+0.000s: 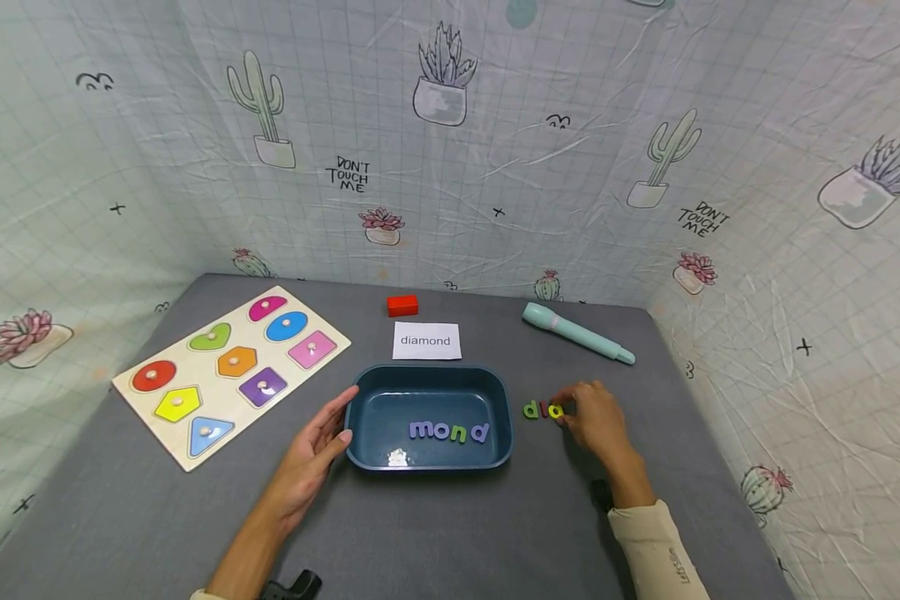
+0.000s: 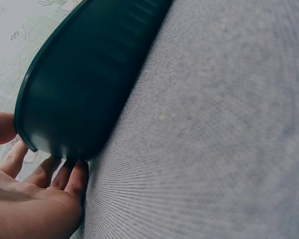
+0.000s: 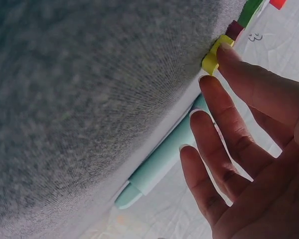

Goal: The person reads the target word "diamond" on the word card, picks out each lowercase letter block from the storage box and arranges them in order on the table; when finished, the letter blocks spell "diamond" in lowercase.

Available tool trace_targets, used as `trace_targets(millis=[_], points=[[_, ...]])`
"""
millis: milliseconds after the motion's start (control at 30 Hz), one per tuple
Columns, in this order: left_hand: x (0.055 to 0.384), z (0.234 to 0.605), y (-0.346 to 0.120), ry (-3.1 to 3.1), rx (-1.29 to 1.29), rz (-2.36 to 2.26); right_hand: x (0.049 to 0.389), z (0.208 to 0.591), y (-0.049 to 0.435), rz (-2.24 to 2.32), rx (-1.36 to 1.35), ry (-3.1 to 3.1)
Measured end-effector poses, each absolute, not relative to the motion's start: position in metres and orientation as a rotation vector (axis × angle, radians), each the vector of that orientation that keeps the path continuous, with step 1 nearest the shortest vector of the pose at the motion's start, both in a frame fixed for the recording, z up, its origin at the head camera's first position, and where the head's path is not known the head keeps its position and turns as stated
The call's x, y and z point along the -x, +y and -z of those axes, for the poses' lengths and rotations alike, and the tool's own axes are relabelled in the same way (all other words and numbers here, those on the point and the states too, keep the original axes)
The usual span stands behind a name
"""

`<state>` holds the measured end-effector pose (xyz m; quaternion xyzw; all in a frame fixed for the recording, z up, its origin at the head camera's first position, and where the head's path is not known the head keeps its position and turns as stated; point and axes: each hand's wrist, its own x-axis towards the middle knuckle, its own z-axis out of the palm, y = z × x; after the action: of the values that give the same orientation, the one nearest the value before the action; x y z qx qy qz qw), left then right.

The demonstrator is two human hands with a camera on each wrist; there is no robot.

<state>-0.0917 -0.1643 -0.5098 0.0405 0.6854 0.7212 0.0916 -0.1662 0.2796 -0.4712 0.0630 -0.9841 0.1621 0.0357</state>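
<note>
Yellow letter [image 3: 214,56] pinched by the right hand [image 1: 596,421]

The yellow letter, an "a", sits on the grey surface [image 1: 435,533] just right of the blue tray [image 1: 378,417], ending a short row with a green d [image 1: 536,409] and a dark red i [image 1: 543,409]. The right thumb touches it and the index finger seems to close on it from the far side, its tip hidden; the other fingers reach loosely past. It is probably light, stiff and hard to break, yet small enough to twist or slip, so a pinch across its outer edges should suit best.

The blue tray looks rigid and glossy, likely easy to slide; its end walls and rim offer the better hold. The fingers of the left hand [image 1: 307,462] lie spread and relaxed against its left end. Inside, a purple m [image 1: 421,430], purple o [image 1: 436,432], green n [image 1: 458,428] and purple d [image 1: 486,432] read "mond".

Behind it, a white card [image 1: 427,352] says "diamond", with a red block [image 1: 402,306] beyond. A mint-green tube [image 1: 577,332] lies right, a shape board [image 1: 195,367] left. The backdrop [image 1: 487,150] repeats "DON'T TOUCH ME"; the right sleeve [image 1: 656,550] bears lettering too small to read surely
</note>
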Motion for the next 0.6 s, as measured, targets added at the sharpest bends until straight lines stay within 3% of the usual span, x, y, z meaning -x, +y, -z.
trace_targets(millis=[433,600], points=[[0.092,0.51,-0.165,2.037,-0.136,-2.146,0.157,0.445,0.265,-0.6,-0.259,-2.848],[0.091,0.51,-0.165,2.035,-0.125,-2.141,0.15,0.43,0.251,-0.671,-0.401,-2.74]])
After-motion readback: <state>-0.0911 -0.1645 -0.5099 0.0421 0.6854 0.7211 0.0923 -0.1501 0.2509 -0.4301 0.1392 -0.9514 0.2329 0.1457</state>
